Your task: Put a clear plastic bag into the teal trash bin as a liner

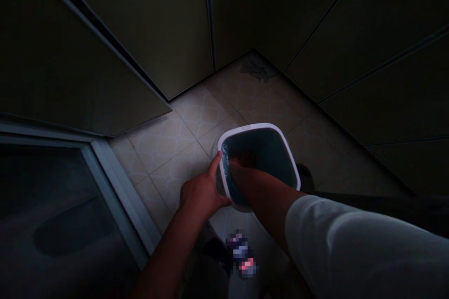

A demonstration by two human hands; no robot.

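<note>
A waste bin with a white rounded-square rim stands on the tiled floor, its inside lined with a thin dark teal bag. My left hand holds the bin's left side, one finger at the rim and the thumb lower down along it. Deep inside the bin is my right hand, reaching in past the near rim. Shadow covers its fingers, so whether they grip the bag or anything else does not show. Along the left inner wall, the liner looks crinkled and shiny.
Dark cabinet panels rise at the back and on the right. At left is a pale door frame. A crumpled grey piece lies in the far corner of the tiled floor. A pixelated patch shows below the bin.
</note>
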